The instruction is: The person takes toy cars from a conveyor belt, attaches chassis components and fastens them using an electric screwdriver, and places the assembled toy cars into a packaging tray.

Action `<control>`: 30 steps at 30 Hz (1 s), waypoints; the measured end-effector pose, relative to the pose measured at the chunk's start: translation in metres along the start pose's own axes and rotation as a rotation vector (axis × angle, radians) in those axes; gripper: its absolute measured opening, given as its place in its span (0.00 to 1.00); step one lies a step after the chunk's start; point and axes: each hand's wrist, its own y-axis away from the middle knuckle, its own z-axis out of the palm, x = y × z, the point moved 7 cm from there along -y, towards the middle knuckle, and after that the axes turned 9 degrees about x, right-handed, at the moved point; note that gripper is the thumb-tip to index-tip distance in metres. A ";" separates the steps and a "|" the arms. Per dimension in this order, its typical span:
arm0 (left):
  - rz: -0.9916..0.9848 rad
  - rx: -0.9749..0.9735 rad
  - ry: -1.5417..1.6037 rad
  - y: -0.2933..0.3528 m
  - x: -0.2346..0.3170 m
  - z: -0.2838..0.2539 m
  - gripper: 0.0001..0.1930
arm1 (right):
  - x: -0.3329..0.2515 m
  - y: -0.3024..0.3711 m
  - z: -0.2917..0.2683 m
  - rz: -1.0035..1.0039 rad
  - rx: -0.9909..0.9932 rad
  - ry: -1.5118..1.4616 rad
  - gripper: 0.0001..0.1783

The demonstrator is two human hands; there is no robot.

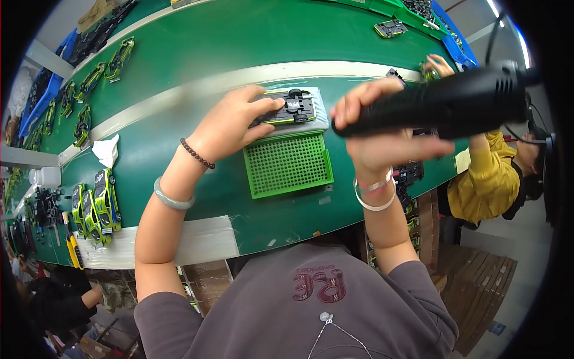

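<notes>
A toy car (304,109) lies upside down, its black underside and wheels facing up, on a pale cloth-like pad (321,102). My left hand (234,119) grips its left end, with fingers on the underside and thumb along the near side. In my right hand (382,154) is a black electric screwdriver (445,102), held nearly level to the right of the car. Its narrow end points left, apart from the car; motion blurs the tool, and I cannot make out a bit. A green perforated basket (330,170) sits directly in front of the pad.
Finished-looking green toy cars (106,200) stand at the left near a crumpled white tissue (106,151). More cars (119,58) lie on the green belt (197,36) beyond a white strip. A co-worker in a yellow sleeve (487,173) works at the right. Parts bins (460,52) stand far right.
</notes>
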 end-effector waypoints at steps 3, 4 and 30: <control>0.028 0.038 0.001 0.001 0.000 0.000 0.23 | 0.009 0.035 -0.019 0.130 0.085 0.018 0.61; 0.027 0.038 0.002 0.002 0.000 0.000 0.23 | 0.012 0.041 -0.024 0.131 0.085 0.018 0.61; 0.008 0.026 0.009 0.002 -0.001 0.000 0.22 | 0.030 0.055 -0.042 0.166 0.188 0.374 0.58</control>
